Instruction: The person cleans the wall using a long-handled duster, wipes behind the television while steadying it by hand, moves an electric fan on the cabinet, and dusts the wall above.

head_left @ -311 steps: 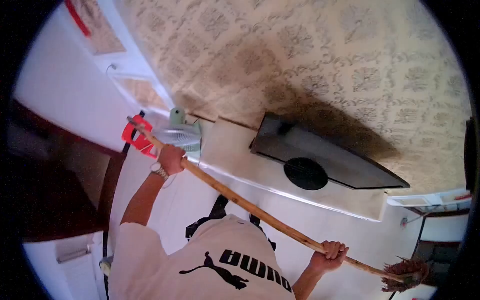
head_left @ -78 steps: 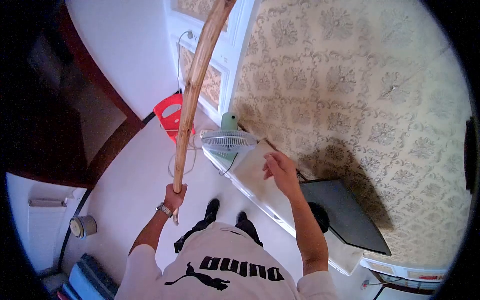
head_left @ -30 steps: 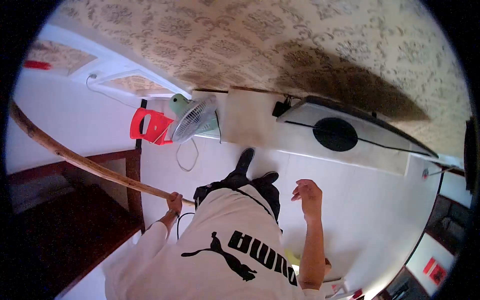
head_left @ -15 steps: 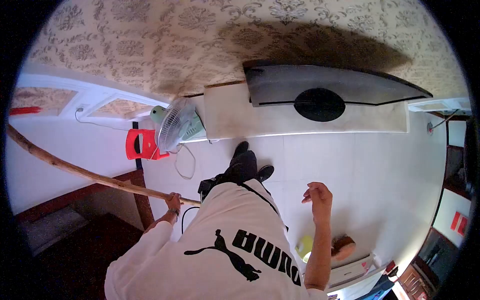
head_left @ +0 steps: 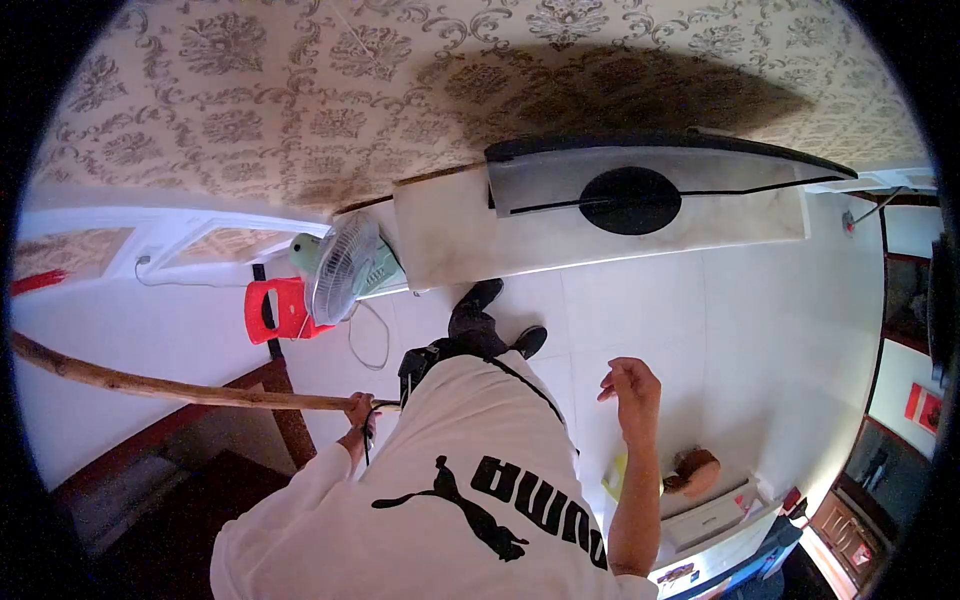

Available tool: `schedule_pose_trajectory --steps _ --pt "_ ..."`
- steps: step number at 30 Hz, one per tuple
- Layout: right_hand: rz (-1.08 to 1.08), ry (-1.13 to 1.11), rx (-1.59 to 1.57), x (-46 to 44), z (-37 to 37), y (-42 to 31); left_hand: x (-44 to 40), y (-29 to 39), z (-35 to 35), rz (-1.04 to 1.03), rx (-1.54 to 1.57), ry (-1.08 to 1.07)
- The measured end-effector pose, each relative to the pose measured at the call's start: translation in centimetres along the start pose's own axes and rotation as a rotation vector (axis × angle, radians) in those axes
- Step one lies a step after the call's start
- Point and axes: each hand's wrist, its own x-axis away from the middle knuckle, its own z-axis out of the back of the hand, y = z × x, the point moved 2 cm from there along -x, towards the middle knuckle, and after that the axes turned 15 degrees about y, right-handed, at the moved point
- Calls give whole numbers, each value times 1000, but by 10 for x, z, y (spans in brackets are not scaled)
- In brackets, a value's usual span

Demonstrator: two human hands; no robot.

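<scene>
So, far left there's a long, slightly bent wooden pole, running from the edge of the view in toward the person's waist. Next along is a red plastic seat on the floor, and just beside it a green fan with a pale cord looped on the tiles. Below the fan, the left hand is closed around the pole near its inner end, right by the white shirt. Past that, a long pale ledge runs along the patterned wall with a TV on it. The right hand hangs over the floor, well apart from the pole, fingers loosely half curled and empty as far as I can see. Near that forearm there's a yellow-green thing, partly hidden, then a rounded brown one, can't tell what either is.
</scene>
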Motion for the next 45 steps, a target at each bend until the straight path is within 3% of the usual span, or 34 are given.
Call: schedule_pose_trajectory --steps 17,21,23,36,40,43,45 --pt "95 -107 116 -13 -31 -33 3 14 29 104 -120 65" --pt "94 -86 155 -16 -27 -34 4 7 25 162 102 99" --pt "112 -90 120 -15 -25 -33 2 8 22 47 -40 14" --pt "87 -138 140 -17 -30 -41 -11 -3 19 18 -40 13" --pt "126 -138 114 -17 -31 -41 -30 -23 27 -174 -113 -83" --pt "156 -159 145 -19 -27 -38 -14 3 29 -347 -170 -90" --pt "131 -172 167 -18 -26 -41 -17 -2 34 -265 -183 -148"
